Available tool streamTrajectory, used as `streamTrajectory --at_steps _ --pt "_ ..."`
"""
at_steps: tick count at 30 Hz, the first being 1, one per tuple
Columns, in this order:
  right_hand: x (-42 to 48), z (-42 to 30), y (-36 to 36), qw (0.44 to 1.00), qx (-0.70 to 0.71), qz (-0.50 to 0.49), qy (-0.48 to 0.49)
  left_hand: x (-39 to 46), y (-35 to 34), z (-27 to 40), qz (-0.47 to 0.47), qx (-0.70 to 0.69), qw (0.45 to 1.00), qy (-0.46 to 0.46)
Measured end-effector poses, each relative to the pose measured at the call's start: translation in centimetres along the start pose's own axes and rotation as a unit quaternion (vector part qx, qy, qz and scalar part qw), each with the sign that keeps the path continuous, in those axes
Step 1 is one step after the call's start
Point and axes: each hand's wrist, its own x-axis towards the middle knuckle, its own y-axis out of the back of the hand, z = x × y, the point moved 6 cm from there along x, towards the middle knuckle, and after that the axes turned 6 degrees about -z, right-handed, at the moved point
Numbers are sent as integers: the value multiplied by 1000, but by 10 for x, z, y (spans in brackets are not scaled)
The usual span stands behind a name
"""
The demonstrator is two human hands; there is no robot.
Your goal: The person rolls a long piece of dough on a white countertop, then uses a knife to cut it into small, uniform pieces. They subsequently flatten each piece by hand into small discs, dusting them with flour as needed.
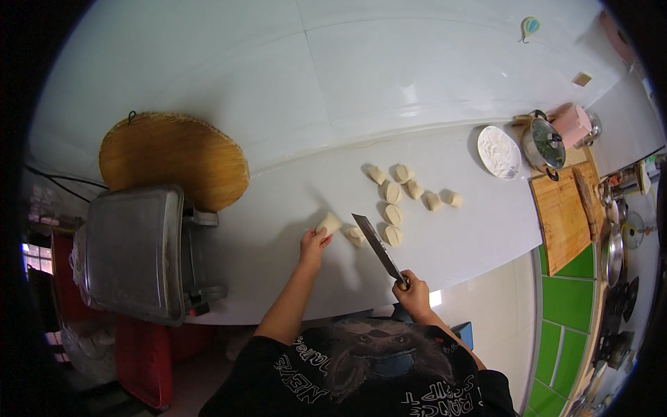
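Note:
In my left hand (314,244) is a thick piece of pale dough (329,224), held over the white counter (292,260). My right hand (412,293) grips the handle of a cleaver (376,246), whose broad dark blade points up and to the left. Between the held dough and the blade lies a cut dough piece (355,236), partly behind the blade. Beyond the cleaver, several more cut dough pieces (393,215) are spread on the counter, some in a rough column and others trailing right.
A white bowl of flour (498,152) stands at the back right, beside a lidded pot (543,144) and a wooden board (560,221). On the left are a round wooden board (174,156) against the wall and a large grey metal appliance (133,255).

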Motion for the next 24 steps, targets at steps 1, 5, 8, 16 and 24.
streamTrajectory --at_steps 1,5,8,16,24 --pt "-1 0 0 1000 2 1 -2 0 -2 0 -14 -35 999 13" --pt "-3 1 1 1000 4 11 3 5 -1 2 -43 -84 995 24" --pt "-4 3 2 1000 -2 3 -4 10 2 17 8 15 1000 -1" --pt "-9 8 3 1000 3 -4 -20 15 -12 62 -1 186 978 -97" --pt "-13 8 1 1000 23 3 -20 44 17 26 -91 -101 990 41"
